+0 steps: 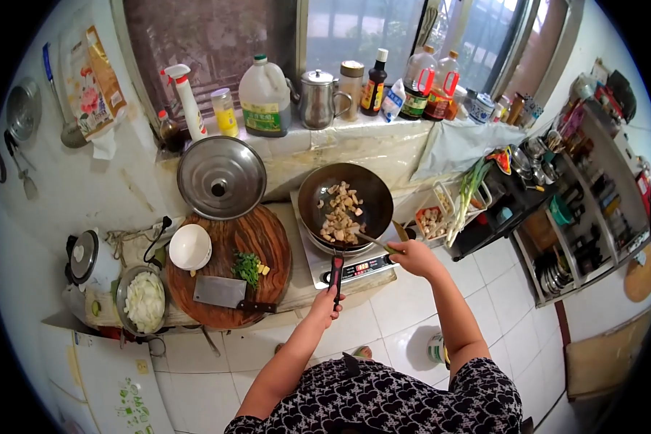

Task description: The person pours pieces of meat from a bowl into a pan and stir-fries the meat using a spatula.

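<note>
My left hand (328, 307) is wrapped round the black and red handle of a dark wok (375, 189), which sits on an induction cooker (365, 267) with a lit display. Pieces of browned meat (340, 214) lie in the wok, mostly at its near left side. In my right hand (411, 258) is the handle of a spatula (370, 239), its blade down among the meat. Left of the cooker, a round wooden chopping board (271, 231) bears a cleaver (223, 291), chopped greens (247, 269), small yellowish pieces (263, 270) and a white bowl (190, 247).
A steel lid (221, 178) leans against the wall behind the board. A basin of cut white vegetable (145, 302) stands at the left. Bottles, a jug (265, 98) and a metal kettle (317, 100) line the sill. Green onions (469, 195) lie across baskets at the right.
</note>
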The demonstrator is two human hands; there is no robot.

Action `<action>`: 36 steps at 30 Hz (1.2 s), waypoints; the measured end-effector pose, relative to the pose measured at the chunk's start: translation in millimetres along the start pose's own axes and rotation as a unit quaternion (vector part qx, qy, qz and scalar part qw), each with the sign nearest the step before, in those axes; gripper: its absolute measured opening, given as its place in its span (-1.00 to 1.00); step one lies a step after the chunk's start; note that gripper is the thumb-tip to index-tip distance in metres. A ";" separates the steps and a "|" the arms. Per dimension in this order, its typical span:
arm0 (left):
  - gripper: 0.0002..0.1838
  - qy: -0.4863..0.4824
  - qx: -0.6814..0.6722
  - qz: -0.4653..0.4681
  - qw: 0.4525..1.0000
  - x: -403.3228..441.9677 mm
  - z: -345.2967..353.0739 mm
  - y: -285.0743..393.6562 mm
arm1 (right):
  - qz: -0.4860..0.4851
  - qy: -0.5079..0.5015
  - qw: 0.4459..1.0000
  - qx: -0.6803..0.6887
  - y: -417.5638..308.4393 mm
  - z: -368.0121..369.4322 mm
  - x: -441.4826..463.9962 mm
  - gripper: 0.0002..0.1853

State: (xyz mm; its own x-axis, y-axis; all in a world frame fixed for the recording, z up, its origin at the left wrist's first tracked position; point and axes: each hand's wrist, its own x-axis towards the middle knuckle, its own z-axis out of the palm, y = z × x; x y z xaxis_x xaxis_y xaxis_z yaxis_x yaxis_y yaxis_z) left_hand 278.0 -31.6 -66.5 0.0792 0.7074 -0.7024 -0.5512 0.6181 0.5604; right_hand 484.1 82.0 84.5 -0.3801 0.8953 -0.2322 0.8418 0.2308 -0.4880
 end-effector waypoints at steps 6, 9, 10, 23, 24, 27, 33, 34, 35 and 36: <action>-0.72 0.000 0.003 0.005 1.000 -0.6 1.0 -0.3 | 0.010 0.067 0.997 -0.044 18.3 52.5 41.6 -0.61; -0.71 0.002 0.000 0.005 1.000 -1.2 -0.4 0.3 | 0.042 0.137 0.989 0.034 16.4 53.2 68.3 -0.58; -0.71 0.002 -0.004 -0.001 1.000 -0.5 -0.4 0.1 | 0.032 0.145 0.987 0.065 13.8 49.4 72.2 -0.58; -0.59 0.010 -0.001 0.020 1.000 14.2 -4.8 -13.7 | -0.020 0.175 0.983 -0.042 39.6 84.7 51.2 -0.59; -0.57 -0.001 0.002 0.027 1.000 24.3 -9.9 -19.8 | -0.023 0.165 0.984 -0.057 46.1 81.1 48.5 -0.62; -0.55 0.008 0.012 0.001 1.000 33.8 -10.0 -22.5 | 0.008 0.198 0.978 -0.061 25.1 69.8 24.3 -0.68; -0.65 0.001 0.014 0.009 1.000 17.5 -1.2 -14.2 | 0.029 0.175 0.978 -0.106 32.1 108.5 36.9 -0.75; -0.67 0.007 0.006 -0.008 1.000 16.4 -0.1 -12.4 | 0.023 0.181 0.978 -0.100 29.9 112.6 36.4 -0.74; -0.68 0.013 -0.003 -0.024 1.000 15.1 -0.4 -9.5 | 0.025 0.177 0.980 -0.090 27.5 115.6 36.1 -0.70; -0.68 0.020 0.000 -0.017 1.000 14.1 -1.0 -7.5 | 0.027 0.172 0.981 -0.082 26.3 118.6 36.0 -0.66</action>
State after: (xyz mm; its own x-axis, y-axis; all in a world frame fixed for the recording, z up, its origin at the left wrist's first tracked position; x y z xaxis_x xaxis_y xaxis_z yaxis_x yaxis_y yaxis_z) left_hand 282.4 -26.7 -81.1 0.0651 0.6718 -0.7379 -0.5484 0.6419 0.5360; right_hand 447.0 75.2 -36.5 -0.2047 0.9772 0.0573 0.9181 0.2119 -0.3350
